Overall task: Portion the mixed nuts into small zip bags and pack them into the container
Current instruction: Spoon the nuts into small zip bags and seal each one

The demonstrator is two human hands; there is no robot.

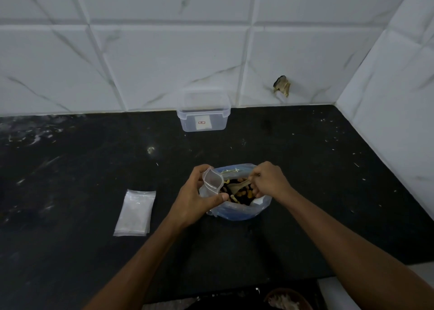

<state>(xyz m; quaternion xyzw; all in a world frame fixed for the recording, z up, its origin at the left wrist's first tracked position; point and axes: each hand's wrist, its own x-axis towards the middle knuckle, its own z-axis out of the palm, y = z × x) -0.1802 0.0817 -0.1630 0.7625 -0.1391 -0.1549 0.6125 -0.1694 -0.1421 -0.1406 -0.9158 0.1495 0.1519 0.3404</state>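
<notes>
Over nut bag (237,209): L hand (197,199) pinches small zip bag (212,184), R hand (270,180) grips spoon (237,187).

Two bare forearms run up from the bottom edge and end in the left hand (196,195) and the right hand (270,180). No sleeve or cuff shows on either arm as far as the frame reaches; both are uncovered from near the elbow to the wrist. Neither wrist carries a watch, band or bracelet, and no ring or glove shows on the fingers in view. The arms look slender and smooth. Nails are too small and dim to judge. The rest of the body is out of frame.
</notes>
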